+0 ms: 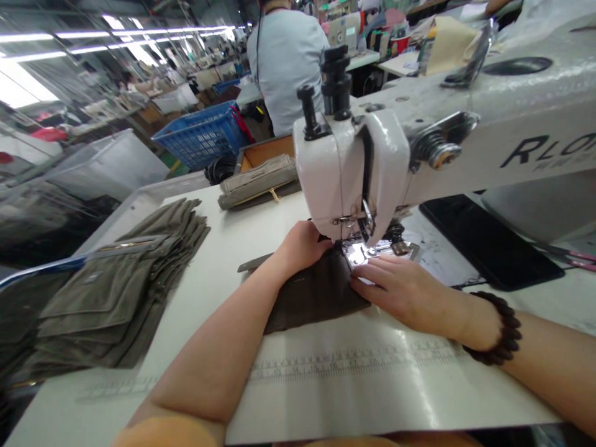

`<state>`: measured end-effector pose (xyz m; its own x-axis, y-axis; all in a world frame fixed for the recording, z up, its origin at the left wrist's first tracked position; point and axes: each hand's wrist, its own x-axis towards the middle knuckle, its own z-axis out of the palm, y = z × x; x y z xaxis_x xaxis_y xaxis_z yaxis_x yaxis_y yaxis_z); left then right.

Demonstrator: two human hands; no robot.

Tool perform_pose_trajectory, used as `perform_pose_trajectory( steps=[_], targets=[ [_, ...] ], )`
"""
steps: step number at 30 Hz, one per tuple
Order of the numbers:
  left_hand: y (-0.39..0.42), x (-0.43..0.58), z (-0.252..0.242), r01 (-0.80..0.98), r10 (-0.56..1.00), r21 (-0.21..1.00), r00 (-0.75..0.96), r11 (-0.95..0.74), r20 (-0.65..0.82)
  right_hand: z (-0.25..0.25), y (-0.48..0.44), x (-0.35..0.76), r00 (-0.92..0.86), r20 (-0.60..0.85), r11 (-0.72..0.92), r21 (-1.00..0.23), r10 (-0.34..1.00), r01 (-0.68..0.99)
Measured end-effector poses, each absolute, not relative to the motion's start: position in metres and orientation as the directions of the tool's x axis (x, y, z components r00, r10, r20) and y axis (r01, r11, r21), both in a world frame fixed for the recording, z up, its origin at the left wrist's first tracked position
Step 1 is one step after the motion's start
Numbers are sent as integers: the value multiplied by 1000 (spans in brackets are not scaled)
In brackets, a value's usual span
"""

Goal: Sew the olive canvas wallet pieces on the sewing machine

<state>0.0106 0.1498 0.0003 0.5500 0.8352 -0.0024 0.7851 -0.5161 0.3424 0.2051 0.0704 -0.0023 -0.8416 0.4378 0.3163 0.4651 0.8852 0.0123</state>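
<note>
A dark olive-brown fabric piece [316, 298] lies on the white sewing table under the head of a white sewing machine [354, 167]. My left hand [302, 248] grips its far side close to the presser foot, with the fingers partly hidden behind the machine head. At the fabric's right edge, beside the lit metal needle plate [357, 253], my right hand [403, 288] holds the cloth between thumb and fingers. A dark beaded bracelet [500, 329] circles my right wrist. The needle tip cannot be made out.
Olive fabric pieces [102, 292] are stacked at the left. A folded piece with a zipper [261, 183] lies behind the machine head. A black phone [493, 242] and pink-handled scissors [577, 257] are at the right. Beyond are a blue crate [200, 133] and a seated person [288, 62].
</note>
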Motion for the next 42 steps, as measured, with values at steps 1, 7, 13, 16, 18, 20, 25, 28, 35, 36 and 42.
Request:
perform_pose_trajectory(
  steps=[1,7,13,16,18,20,25,28,35,36,42],
  targets=[
    [149,11,0,781,829,338,560,-525,-5,-1,70,205,-862,306,902,21,404,431],
    [141,14,0,778,828,324,560,-538,30,4,66,209,-926,254,952,51,278,300],
    [136,14,3,760,817,347,576,-550,33,4,64,209,-930,221,951,24,295,307],
    [135,14,2,786,835,325,549,-526,25,5,63,209,-926,238,951,23,294,308],
    [134,16,1,804,845,299,534,-515,21,5,63,209,-925,244,951,27,293,308],
    [133,17,0,809,844,275,537,-519,15,6,62,209,-925,242,950,37,293,310],
    [132,20,2,825,848,236,530,-513,-10,3,61,211,-929,238,954,34,283,299],
    [131,21,2,825,854,241,520,-510,25,1,62,211,-926,246,954,20,285,299],
    [133,20,-4,840,870,245,493,-484,28,5,65,210,-914,273,951,-21,302,308],
    [134,20,-5,841,869,239,495,-486,25,5,65,211,-914,271,951,-22,301,307],
    [139,20,-13,822,855,259,518,-508,31,3,65,213,-911,266,949,-61,314,309]
  ],
)
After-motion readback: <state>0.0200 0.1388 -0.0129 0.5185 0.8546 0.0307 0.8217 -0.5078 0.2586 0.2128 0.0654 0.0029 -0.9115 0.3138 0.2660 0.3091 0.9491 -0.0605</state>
